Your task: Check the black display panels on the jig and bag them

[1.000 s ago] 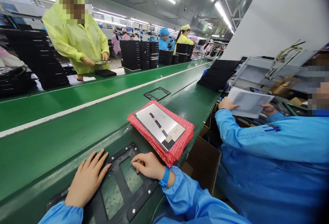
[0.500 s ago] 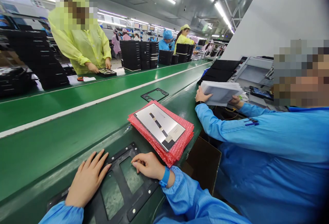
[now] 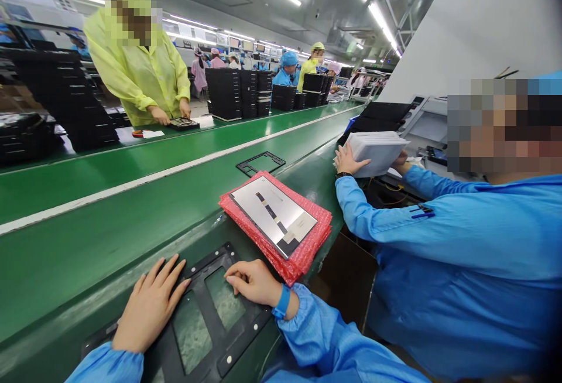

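My left hand lies flat with fingers spread on the left part of a black frame fixture at the near edge of the green bench. My right hand rests on the fixture's right bar, fingers curled loosely and holding nothing, a blue wrist strap behind it. Just beyond lies a silver panel on a stack of red bubble-wrap sheets.
A second black frame lies on the green conveyor belt. To my right a co-worker in blue holds a stack of white sheets. Across the belt a person in yellow stands by black tray stacks. A cardboard box sits below.
My hands have not moved. The co-worker on the right has leaned in and brought the white stack down toward the bench edge. The black frame on the belt has drifted left.
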`<act>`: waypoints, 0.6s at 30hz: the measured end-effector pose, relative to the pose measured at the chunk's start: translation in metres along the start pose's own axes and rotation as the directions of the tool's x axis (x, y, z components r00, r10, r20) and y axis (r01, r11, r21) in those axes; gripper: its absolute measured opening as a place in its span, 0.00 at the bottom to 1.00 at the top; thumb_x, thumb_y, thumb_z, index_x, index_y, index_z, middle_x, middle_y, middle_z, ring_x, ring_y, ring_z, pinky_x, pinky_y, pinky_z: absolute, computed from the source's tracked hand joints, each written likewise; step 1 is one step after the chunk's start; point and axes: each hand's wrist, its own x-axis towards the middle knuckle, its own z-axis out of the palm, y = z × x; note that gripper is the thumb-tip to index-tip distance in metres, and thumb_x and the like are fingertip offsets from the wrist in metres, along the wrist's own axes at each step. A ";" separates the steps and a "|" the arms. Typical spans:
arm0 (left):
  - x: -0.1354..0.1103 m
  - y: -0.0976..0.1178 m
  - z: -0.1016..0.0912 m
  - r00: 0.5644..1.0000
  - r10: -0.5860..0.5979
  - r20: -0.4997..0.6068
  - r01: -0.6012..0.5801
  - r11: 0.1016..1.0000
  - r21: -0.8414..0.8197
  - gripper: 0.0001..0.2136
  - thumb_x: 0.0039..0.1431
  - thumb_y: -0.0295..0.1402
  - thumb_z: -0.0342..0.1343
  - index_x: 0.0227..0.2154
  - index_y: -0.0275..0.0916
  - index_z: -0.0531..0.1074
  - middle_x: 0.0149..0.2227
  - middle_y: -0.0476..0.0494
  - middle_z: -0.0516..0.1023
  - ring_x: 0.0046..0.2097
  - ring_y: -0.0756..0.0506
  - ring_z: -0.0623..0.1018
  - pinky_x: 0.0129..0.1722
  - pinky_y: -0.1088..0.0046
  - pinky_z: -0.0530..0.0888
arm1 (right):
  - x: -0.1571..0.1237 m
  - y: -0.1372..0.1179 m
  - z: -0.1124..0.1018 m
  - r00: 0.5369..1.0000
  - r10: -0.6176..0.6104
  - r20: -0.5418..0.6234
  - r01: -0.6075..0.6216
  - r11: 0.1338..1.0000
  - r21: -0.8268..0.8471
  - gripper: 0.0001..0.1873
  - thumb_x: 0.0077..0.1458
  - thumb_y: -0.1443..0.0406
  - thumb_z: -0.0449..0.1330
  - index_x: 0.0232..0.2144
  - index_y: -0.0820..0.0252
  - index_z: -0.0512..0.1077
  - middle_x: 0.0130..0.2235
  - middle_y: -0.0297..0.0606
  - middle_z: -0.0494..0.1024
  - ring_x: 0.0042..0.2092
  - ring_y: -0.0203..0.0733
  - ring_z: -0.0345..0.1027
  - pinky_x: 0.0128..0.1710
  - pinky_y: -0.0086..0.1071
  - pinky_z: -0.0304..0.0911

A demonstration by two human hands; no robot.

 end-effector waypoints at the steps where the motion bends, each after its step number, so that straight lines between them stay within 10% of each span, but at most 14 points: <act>1: 0.000 0.000 0.000 1.000 0.001 0.001 -0.001 1.000 0.000 0.26 0.63 0.46 0.41 0.59 0.40 0.65 0.64 0.43 0.63 0.65 0.36 0.58 0.58 0.56 0.62 | 0.000 0.000 0.000 1.000 -0.002 -0.002 0.002 1.000 0.003 0.12 0.56 0.62 0.57 0.37 0.62 0.77 0.20 0.33 0.76 0.21 0.32 0.68 0.23 0.22 0.62; 18: 0.000 0.000 0.000 1.000 0.012 -0.004 -0.012 1.000 -0.004 0.25 0.63 0.44 0.42 0.59 0.39 0.64 0.64 0.41 0.62 0.64 0.35 0.59 0.57 0.54 0.62 | -0.001 0.001 0.000 1.000 -0.010 -0.008 0.010 1.000 0.029 0.11 0.56 0.62 0.57 0.37 0.62 0.77 0.19 0.32 0.75 0.20 0.32 0.66 0.21 0.21 0.61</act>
